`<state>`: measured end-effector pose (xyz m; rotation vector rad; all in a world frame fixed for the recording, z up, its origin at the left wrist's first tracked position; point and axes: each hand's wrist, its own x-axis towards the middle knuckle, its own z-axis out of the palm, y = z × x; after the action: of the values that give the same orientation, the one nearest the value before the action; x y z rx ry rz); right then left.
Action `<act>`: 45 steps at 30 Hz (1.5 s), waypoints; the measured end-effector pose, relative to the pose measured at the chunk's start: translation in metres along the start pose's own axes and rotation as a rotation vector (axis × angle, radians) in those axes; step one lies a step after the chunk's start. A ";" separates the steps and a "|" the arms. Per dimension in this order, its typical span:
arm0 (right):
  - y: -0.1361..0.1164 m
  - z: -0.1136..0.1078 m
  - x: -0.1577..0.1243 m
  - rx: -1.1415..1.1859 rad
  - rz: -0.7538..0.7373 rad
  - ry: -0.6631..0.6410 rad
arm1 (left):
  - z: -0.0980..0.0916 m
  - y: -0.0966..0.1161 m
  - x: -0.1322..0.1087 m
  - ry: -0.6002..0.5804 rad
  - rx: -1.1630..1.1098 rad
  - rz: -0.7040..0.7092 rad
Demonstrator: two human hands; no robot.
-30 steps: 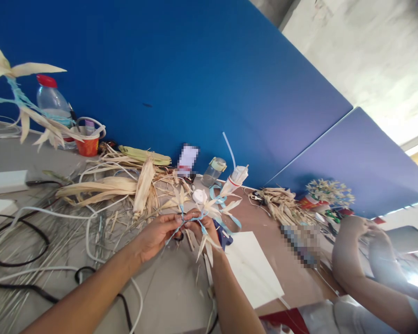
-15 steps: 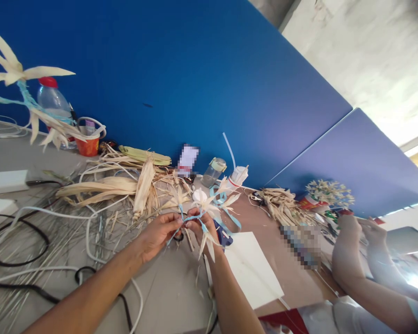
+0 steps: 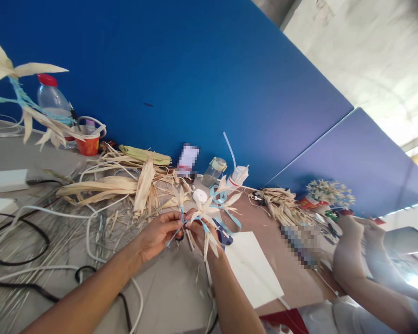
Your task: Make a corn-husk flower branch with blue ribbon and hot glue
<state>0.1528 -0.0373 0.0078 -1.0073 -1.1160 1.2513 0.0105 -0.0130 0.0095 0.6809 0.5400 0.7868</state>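
Observation:
Between my hands is a corn-husk flower stem, a branching piece with pale pointed petals and blue-wrapped stalks. My left hand pinches a blue stalk below a small upright husk flower. My right hand is closed on the stem close beside it, its fingers partly hidden by the petals. One flower hangs down over my right wrist. Just beyond my hands lie a white round tape measure and a loop of light-blue ribbon.
Dried corn husks and thin wires spread on the left among cables. A jar stands near the blue partition. White paper lies right. Another person's arms are at far right. A finished-looking husk branch rises at left.
The flower stem has turned slightly, and its flowers sit closer together and lower between my hands. My right hand has shifted a little; the left stays nearly in place.

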 end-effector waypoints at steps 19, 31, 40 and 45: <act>0.011 0.005 0.003 0.159 0.042 0.090 | 0.001 -0.002 0.000 -0.002 -0.011 0.094; 0.011 0.018 0.004 0.138 0.036 0.159 | 0.007 0.000 0.000 0.082 -0.046 0.147; 0.007 0.021 0.002 0.036 0.072 0.230 | 0.005 -0.001 0.001 0.074 -0.015 0.120; -0.001 0.022 0.000 -0.129 0.049 0.253 | 0.001 -0.003 0.003 0.066 -0.066 0.081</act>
<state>0.1315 -0.0383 0.0131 -1.2590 -0.9883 1.0653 0.0140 -0.0125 0.0072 0.6207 0.5466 0.9019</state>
